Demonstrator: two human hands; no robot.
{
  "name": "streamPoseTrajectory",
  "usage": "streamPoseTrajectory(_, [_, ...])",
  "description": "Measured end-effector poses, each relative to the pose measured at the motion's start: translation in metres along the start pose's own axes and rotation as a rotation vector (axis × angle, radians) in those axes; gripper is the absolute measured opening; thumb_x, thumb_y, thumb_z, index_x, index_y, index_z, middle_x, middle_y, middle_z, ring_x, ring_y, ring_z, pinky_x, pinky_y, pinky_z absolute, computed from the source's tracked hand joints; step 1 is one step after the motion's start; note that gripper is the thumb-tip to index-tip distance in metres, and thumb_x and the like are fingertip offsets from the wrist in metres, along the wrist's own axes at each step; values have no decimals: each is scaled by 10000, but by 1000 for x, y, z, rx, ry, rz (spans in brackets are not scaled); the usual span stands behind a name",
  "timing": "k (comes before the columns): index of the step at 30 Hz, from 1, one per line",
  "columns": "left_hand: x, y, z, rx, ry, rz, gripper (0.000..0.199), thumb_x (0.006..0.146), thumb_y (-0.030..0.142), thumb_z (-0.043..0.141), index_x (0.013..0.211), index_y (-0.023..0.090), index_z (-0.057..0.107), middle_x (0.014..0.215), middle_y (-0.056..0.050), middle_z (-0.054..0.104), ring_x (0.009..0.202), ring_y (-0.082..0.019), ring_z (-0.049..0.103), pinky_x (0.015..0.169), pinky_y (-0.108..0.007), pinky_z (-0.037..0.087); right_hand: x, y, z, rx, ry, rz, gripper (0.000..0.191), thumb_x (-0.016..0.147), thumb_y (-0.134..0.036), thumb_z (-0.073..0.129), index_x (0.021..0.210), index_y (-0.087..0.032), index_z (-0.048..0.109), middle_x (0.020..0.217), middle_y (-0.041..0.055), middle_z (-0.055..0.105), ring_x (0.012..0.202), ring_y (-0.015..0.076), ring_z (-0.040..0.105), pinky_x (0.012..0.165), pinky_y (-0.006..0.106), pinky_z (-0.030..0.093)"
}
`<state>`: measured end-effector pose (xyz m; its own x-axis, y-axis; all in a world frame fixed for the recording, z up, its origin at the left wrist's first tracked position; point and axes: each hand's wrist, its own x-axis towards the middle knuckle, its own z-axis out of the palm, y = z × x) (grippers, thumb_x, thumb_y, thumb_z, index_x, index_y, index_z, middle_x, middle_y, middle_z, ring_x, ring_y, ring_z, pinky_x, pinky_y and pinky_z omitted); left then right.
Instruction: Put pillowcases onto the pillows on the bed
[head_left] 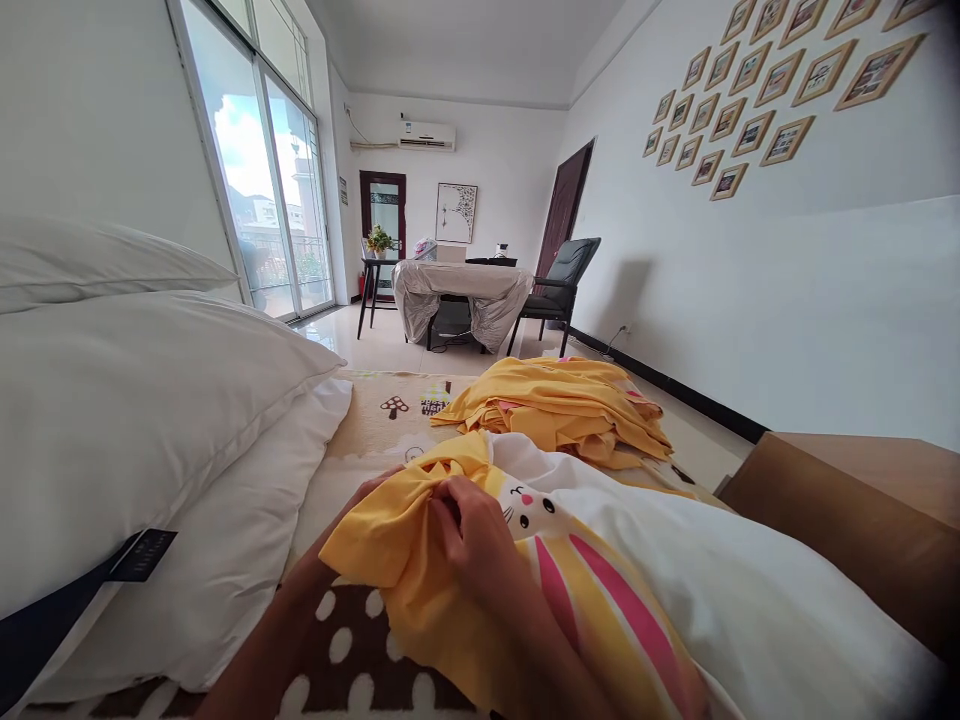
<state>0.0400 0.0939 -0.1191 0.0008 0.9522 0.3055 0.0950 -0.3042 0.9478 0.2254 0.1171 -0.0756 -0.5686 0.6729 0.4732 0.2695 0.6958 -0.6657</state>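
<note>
A yellow pillowcase [382, 530] with a rabbit face and pink ears lies bunched in front of me. White fabric [675, 560] continues from the print toward the right; whether it is a pillow or part of the case I cannot tell. My right hand [472, 525] pinches a fold of the yellow cloth, fingers closed and thumb pressed in. Behind the raised yellow flap is my left hand [377, 487], with only a bit of its back showing. Its fingers are hidden by the cloth.
White pillows [150, 420] are stacked at the left, one with a dark label [142, 556]. A pile of yellow cloth [562, 400] lies beyond my hands on the patterned bedding [375, 405]. A brown cardboard box [840, 510] stands at right; a covered table [465, 280] and chair [562, 285] are farther off.
</note>
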Motion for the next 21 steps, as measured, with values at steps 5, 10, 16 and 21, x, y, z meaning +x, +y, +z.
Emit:
streamPoseTrajectory(5, [-5,27,6,284,14,43,145,713,290,664,738,150,693,847,-40,553,805,-169,545,726,-260,449,-2,-2,-1,8,-24,-1,125,879,-160,469,779,-179,540,822,34,622,751,155,553,690,259,389])
streamPoseTrajectory(10, [-8,40,4,383,-7,-6,185,747,325,618,719,150,671,844,-43,547,771,-164,538,663,-244,437,0,4,-5,-71,37,35,150,876,-185,467,745,-177,540,753,27,606,684,147,539,632,250,361])
streamPoseTrajectory(16, [-10,38,-7,496,-22,82,144,773,296,659,727,160,648,795,-26,531,729,-133,473,694,-236,405,6,23,-14,-352,261,156,205,916,-197,386,781,-178,539,794,68,616,670,161,540,594,271,314])
streamPoseTrajectory(21, [-7,27,-12,255,-2,108,202,781,340,676,756,140,663,799,-40,533,751,-138,486,698,-247,407,9,36,-17,-542,128,230,192,887,-169,426,736,-175,545,763,87,625,614,161,524,569,286,278])
